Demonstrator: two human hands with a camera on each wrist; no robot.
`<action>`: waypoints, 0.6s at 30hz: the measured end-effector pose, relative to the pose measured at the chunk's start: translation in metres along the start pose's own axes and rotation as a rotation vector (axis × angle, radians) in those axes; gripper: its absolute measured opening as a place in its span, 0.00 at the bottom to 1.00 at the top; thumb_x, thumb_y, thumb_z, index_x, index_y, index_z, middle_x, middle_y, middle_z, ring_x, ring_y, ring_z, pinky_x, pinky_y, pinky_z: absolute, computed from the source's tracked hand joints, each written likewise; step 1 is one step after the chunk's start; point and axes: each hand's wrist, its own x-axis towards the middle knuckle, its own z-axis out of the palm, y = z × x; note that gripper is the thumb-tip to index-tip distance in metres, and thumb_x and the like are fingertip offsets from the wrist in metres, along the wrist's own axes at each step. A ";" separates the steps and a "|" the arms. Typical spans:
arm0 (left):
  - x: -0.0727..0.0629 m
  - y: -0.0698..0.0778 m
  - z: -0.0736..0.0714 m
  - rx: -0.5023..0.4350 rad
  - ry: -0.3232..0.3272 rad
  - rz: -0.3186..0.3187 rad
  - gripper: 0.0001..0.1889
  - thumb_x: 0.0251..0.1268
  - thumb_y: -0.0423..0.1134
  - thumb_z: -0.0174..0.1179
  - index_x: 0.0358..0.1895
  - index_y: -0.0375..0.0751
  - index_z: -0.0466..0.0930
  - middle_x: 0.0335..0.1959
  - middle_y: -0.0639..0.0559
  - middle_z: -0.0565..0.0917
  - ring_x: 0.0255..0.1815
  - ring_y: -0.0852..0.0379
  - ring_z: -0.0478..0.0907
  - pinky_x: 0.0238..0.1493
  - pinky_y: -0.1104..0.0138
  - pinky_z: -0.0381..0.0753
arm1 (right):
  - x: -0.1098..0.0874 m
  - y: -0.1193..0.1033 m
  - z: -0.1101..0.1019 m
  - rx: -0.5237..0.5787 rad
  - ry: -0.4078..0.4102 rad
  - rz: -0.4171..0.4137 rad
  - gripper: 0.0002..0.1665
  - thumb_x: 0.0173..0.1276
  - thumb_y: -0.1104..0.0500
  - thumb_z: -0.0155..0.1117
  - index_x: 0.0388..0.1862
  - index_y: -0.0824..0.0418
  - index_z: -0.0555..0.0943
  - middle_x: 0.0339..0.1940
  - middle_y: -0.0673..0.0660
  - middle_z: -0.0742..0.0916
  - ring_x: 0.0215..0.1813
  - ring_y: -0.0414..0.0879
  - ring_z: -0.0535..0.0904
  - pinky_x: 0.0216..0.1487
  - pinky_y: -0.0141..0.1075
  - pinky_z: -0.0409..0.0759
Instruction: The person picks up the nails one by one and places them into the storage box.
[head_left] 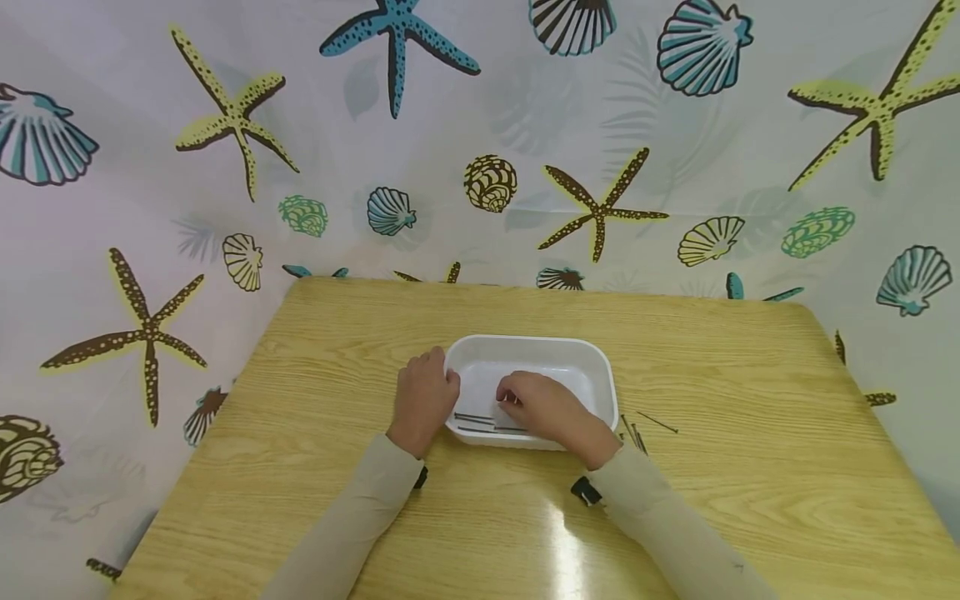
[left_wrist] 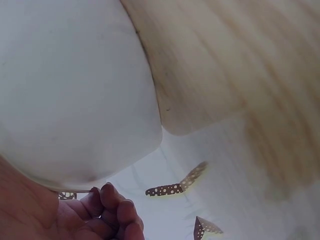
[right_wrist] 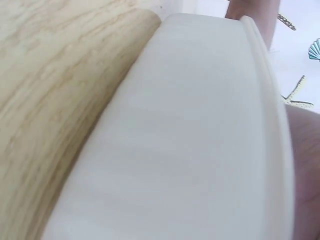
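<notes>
Beige sleeve (head_left: 337, 525) at left, leading to the left hand (head_left: 426, 396), which I log as gripping the left end of the white tray (head_left: 480, 379), thumb at the rim. Tray sits upright on the wooden surface (head_left: 750, 400). Inside, at its near left, several dark nails (head_left: 475, 417) lie roughly parallel. Further right, the right hand (head_left: 543, 404) reaches into the tray, fingers curled; from my feed I cannot tell whether they pinch anything. Hands apart. Just right of the tray, loose nails (head_left: 657, 422) lie scattered. Step in hand, my judgement: arranging nails inside the tray. Next move probably calls for clearing the wall, then a fine pinch on one loose nail.
</notes>
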 end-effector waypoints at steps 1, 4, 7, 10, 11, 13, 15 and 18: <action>0.000 0.000 0.000 -0.001 0.001 0.001 0.10 0.62 0.40 0.52 0.38 0.35 0.75 0.29 0.45 0.78 0.33 0.47 0.74 0.38 0.54 0.71 | -0.002 0.001 -0.002 0.005 0.011 0.008 0.03 0.64 0.57 0.62 0.35 0.54 0.80 0.30 0.45 0.80 0.34 0.37 0.75 0.40 0.35 0.73; 0.000 0.000 0.000 -0.003 0.007 0.006 0.10 0.62 0.40 0.52 0.37 0.35 0.75 0.29 0.44 0.78 0.33 0.46 0.75 0.37 0.54 0.71 | -0.010 0.004 -0.010 0.018 0.037 0.026 0.03 0.64 0.58 0.62 0.36 0.54 0.80 0.30 0.45 0.80 0.34 0.38 0.75 0.40 0.35 0.73; 0.000 0.000 -0.001 -0.002 0.007 0.009 0.11 0.62 0.40 0.52 0.38 0.34 0.75 0.29 0.44 0.78 0.33 0.46 0.75 0.37 0.54 0.71 | -0.018 0.009 -0.017 0.024 0.053 0.038 0.03 0.64 0.58 0.62 0.36 0.55 0.81 0.30 0.45 0.80 0.34 0.38 0.75 0.39 0.35 0.74; 0.000 -0.001 -0.001 0.000 0.009 0.011 0.11 0.62 0.40 0.52 0.38 0.35 0.75 0.29 0.44 0.78 0.32 0.46 0.75 0.37 0.54 0.71 | -0.027 0.016 -0.024 0.029 0.070 0.043 0.04 0.64 0.59 0.62 0.36 0.57 0.81 0.30 0.46 0.80 0.34 0.39 0.75 0.39 0.35 0.74; 0.000 -0.001 -0.001 0.000 0.011 0.013 0.11 0.62 0.40 0.53 0.37 0.35 0.75 0.28 0.44 0.78 0.32 0.47 0.75 0.36 0.54 0.71 | -0.031 0.019 -0.026 0.031 0.078 0.044 0.04 0.64 0.59 0.62 0.36 0.57 0.81 0.31 0.46 0.81 0.34 0.39 0.75 0.38 0.35 0.74; 0.000 -0.001 -0.002 0.002 0.013 0.016 0.10 0.62 0.40 0.53 0.37 0.35 0.75 0.27 0.45 0.77 0.31 0.47 0.74 0.36 0.55 0.71 | -0.038 0.024 -0.031 0.042 0.095 0.048 0.04 0.64 0.60 0.61 0.37 0.57 0.81 0.32 0.46 0.81 0.35 0.39 0.75 0.39 0.36 0.74; -0.001 0.000 -0.002 0.004 0.015 0.023 0.10 0.62 0.40 0.53 0.37 0.35 0.75 0.27 0.46 0.77 0.31 0.48 0.74 0.35 0.55 0.71 | -0.045 0.030 -0.035 0.057 0.115 0.058 0.04 0.64 0.60 0.61 0.37 0.58 0.81 0.33 0.47 0.81 0.36 0.40 0.75 0.39 0.36 0.74; -0.001 0.000 -0.003 0.004 0.016 0.030 0.10 0.62 0.40 0.53 0.37 0.36 0.75 0.27 0.46 0.77 0.30 0.48 0.73 0.35 0.55 0.71 | -0.058 0.038 -0.040 0.074 0.142 0.078 0.04 0.65 0.60 0.61 0.38 0.58 0.80 0.34 0.47 0.81 0.37 0.40 0.76 0.39 0.37 0.75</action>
